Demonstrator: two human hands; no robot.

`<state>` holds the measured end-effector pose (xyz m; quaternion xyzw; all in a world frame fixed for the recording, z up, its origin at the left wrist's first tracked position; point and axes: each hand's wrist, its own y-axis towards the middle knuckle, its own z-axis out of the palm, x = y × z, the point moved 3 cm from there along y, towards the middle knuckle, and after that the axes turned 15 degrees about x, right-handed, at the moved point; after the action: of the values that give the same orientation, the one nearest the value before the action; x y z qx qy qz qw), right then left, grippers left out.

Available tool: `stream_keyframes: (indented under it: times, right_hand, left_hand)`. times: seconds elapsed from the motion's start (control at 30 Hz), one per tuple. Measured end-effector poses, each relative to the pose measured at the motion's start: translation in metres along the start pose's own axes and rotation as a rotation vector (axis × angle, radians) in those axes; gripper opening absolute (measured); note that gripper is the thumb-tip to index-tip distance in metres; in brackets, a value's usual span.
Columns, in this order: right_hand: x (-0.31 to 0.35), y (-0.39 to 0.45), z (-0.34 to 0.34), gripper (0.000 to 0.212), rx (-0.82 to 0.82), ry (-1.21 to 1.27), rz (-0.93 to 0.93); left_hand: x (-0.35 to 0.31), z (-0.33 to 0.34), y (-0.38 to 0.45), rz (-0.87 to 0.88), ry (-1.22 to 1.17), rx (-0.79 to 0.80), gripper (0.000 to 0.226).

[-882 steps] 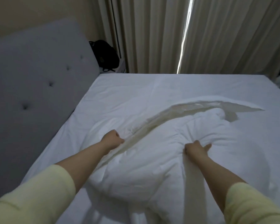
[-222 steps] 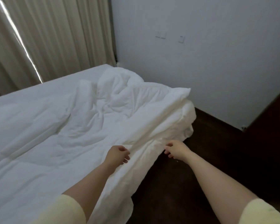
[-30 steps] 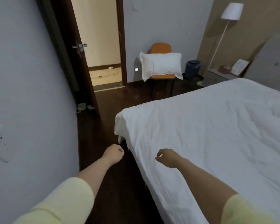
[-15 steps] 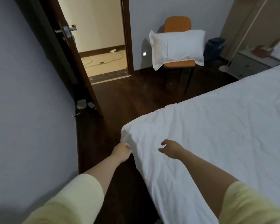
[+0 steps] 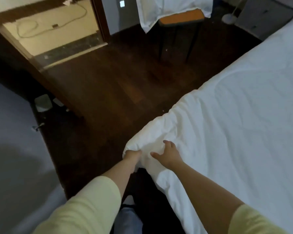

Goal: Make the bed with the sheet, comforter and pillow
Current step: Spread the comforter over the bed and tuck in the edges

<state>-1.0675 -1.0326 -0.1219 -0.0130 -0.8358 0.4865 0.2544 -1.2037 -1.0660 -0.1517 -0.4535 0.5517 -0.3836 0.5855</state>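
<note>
The fingers of the left hand [image 5: 132, 155] are tucked under the corner of the white quilted comforter [image 5: 227, 132] and seem to pinch it from below, though the fingertips themselves are hidden by cloth. The right hand [image 5: 167, 153] lies on top of the same corner with its fingers [image 5: 168, 143] spread and relaxed, pressing the fabric flat and gripping nothing.

The comforter covers the bed, and this corner bulges past the mattress edge over the dark wooden floor [image 5: 117, 85]. The likely step is squaring this corner. To do it well, the person would pull the pinched corner outward and down along the mattress edge while the flat hand sweeps wrinkles away from the corner, keeping the overhang even on both sides.

Well apart, across the floor, the white rectangular pillow [image 5: 172, 9] still sits on the orange-seated chair [image 5: 181, 19] near the doorway, so it has yet to be placed at the head of the bed.
</note>
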Motion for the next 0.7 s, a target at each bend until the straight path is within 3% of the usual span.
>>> stream_keyframes:
  times: [0.17, 0.27, 0.37, 0.43, 0.5, 0.6, 0.7]
  right_hand:
    - [-0.015, 0.062, 0.019, 0.097, 0.035, 0.03, 0.239]
    - [-0.031, 0.065, 0.023, 0.068, 0.0, 0.033, 0.285]
    - [-0.022, 0.058, 0.016, 0.039, -0.033, 0.053, 0.259]
    - [0.009, 0.052, 0.016, 0.033, -0.013, 0.127, 0.132]
    - [0.039, 0.04, 0.025, 0.037, 0.144, 0.253, 0.036]
    - [0.045, 0.03, 0.04, 0.049, 0.367, 0.142, 0.021]
    - [0.016, -0.007, 0.014, 0.046, 0.251, 0.122, 0.093]
  left_hand:
    - [-0.014, -0.017, 0.096, -0.224, -0.32, 0.167, 0.086]
    - [-0.011, -0.005, 0.111, -0.232, -0.416, 0.249, 0.083]
    - [-0.033, -0.014, 0.099, -0.068, -0.128, 0.134, 0.06]
    - [-0.072, -0.053, 0.074, 0.166, 0.12, -0.106, 0.043]
    - [-0.108, -0.098, 0.047, 0.252, 0.341, -0.265, 0.039]
    - [-0.107, -0.128, 0.035, -0.042, 0.652, -0.231, 0.054]
    - [-0.107, -0.088, 0.01, -0.007, 0.949, -0.059, 0.056]
